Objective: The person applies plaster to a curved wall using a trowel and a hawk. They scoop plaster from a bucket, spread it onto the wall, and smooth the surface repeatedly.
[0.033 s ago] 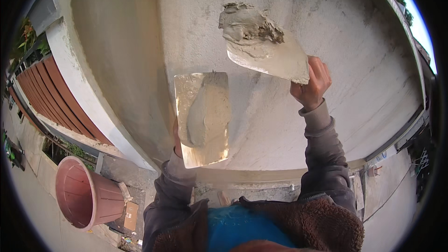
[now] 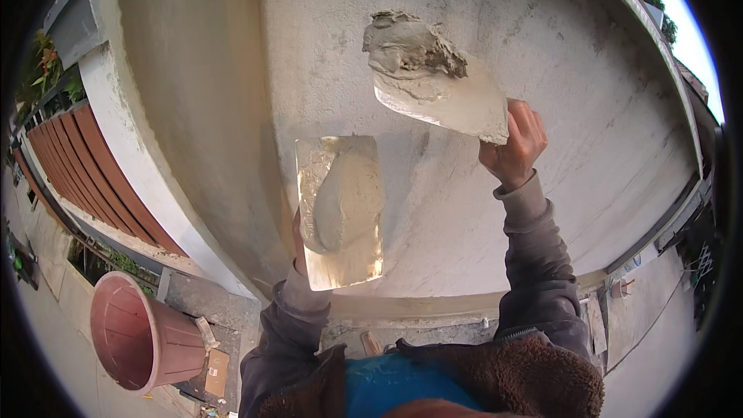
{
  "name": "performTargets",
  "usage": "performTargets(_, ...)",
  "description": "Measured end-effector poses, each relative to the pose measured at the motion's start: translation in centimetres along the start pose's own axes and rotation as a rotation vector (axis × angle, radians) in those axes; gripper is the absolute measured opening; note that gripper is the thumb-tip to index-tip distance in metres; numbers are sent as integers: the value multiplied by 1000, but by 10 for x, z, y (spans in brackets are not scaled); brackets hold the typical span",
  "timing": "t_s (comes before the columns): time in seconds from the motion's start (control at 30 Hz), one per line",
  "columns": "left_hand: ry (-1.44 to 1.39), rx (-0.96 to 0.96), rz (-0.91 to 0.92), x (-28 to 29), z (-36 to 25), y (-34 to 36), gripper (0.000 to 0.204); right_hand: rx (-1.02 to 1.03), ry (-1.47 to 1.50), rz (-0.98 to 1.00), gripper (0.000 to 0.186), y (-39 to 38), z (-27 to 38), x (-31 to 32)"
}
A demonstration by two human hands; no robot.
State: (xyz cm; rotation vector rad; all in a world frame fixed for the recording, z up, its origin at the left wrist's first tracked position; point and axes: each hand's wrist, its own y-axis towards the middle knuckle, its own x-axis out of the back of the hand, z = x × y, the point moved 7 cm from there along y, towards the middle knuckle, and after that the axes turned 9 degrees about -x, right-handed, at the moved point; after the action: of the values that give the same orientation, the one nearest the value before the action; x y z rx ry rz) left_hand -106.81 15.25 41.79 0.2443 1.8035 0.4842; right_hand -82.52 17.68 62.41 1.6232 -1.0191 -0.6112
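Note:
My right hand (image 2: 517, 143) is closed round the handle end of a broad trowel (image 2: 472, 104), held up in front of the wall. A thick lump of wet grey mortar (image 2: 410, 46) sits at the blade's far end. Lower and to the left, my left hand (image 2: 299, 244) grips a rectangular plastering trowel (image 2: 348, 267) from behind; its plate hides most of the fingers and the handle. A smooth smear of mortar (image 2: 344, 201) covers the middle of that plate. The two tools are apart from each other.
A rough grey plastered wall (image 2: 449, 217) fills the space ahead, meeting a smoother wall section (image 2: 193, 108) at an inner corner on the left. A large reddish bucket (image 2: 174, 337) lies tipped at the lower left beside cardboard (image 2: 217, 371). Brown slats (image 2: 101, 178) stand beyond a white edge.
The rectangular trowel in my left hand has come down slightly toward me. My right hand and its loaded trowel have shifted very little, a touch left and down.

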Motion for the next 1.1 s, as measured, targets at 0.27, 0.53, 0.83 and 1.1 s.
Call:
performTargets(0.27,-95,198,33,-35,18,4,43,48,-222,-127,15,122,-23,-2)
performTargets(0.53,-67,222,-42,-27,7,-5,44,51,-315,-25,25,198,-48,-44)
performTargets(0.83,125,122,-102,-23,-3,-10,48,31,-291,39,39,221,-26,-53)
performTargets(1.1,270,77,-43,-25,3,-9,49,58,-192,-75,35,216,-26,-36)
